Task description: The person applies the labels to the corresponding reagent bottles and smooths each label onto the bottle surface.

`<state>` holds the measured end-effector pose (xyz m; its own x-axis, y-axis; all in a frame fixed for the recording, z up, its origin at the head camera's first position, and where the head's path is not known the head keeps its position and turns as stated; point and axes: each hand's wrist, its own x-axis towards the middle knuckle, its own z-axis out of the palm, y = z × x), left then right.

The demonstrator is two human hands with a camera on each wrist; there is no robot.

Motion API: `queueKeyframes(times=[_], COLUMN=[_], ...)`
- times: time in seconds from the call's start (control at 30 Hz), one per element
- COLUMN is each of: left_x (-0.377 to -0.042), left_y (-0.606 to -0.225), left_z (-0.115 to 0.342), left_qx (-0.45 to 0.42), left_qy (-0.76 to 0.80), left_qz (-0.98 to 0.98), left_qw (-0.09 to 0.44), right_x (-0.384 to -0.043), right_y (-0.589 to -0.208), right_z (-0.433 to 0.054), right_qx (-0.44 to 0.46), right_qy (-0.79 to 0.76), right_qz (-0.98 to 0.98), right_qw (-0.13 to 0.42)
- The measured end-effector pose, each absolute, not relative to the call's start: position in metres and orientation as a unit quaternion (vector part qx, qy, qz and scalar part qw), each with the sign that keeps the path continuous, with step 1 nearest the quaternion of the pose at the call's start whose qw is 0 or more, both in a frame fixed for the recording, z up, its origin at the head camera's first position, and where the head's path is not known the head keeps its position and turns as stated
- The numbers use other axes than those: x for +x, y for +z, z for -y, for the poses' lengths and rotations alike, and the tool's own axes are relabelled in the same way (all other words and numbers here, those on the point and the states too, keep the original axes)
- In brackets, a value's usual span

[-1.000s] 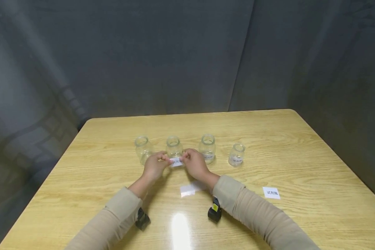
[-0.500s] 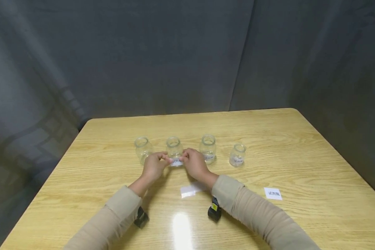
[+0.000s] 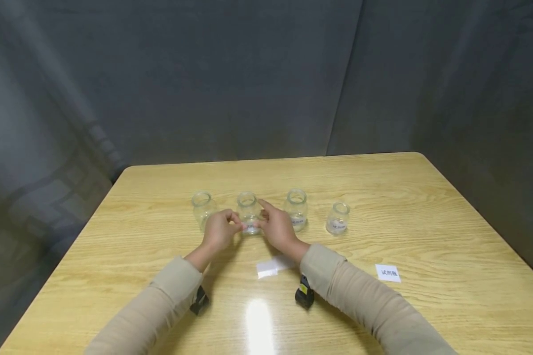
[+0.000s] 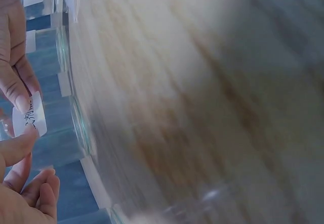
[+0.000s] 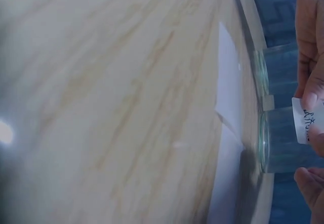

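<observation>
Sitting at the lower front of the second jar from the left [image 3: 247,208]: one printed label [image 3: 250,227], its left end pinched in the grip of the left hand [image 3: 219,231]. Right hand [image 3: 281,229]: thumb pressed to the label's right end, index finger outstretched beside the glass, grip not closed. Also on the wooden surface [image 3: 160,187]: far-left jar [image 3: 202,207], larger labelled jar [image 3: 296,209], small labelled jar [image 3: 339,217], white strip [image 3: 267,269], loose label [image 3: 388,272] at right.

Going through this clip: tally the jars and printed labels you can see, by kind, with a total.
Clear rounded glass jars: 4
White rectangular printed labels: 4, one lying loose
Total: 8
</observation>
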<state>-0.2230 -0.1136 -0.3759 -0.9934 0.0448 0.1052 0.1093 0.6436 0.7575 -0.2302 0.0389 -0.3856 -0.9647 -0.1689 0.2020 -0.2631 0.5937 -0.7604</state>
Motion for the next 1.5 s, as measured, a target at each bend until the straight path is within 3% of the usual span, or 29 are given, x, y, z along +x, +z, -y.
queueKeyframes(times=[0.77, 1.27, 1.5], left_x=[-0.228, -0.225, -0.222], left_y=[-0.374, -0.375, -0.377], left_z=[0.104, 0.105, 0.107], left_qx=[-0.047, -0.021, -0.009], left_qy=[-0.378, -0.424, -0.431], left_qz=[0.922, 0.904, 0.902], left_qw=[0.068, 0.042, 0.04], right_x=[-0.233, -0.234, -0.232], right_y=[-0.387, -0.381, -0.383], right_z=[-0.04, -0.041, -0.044], right_qx=[0.121, 0.103, 0.109], right_qy=[0.412, 0.485, 0.478], right_qz=[0.898, 0.868, 0.871], right_qw=[0.1, 0.031, 0.04])
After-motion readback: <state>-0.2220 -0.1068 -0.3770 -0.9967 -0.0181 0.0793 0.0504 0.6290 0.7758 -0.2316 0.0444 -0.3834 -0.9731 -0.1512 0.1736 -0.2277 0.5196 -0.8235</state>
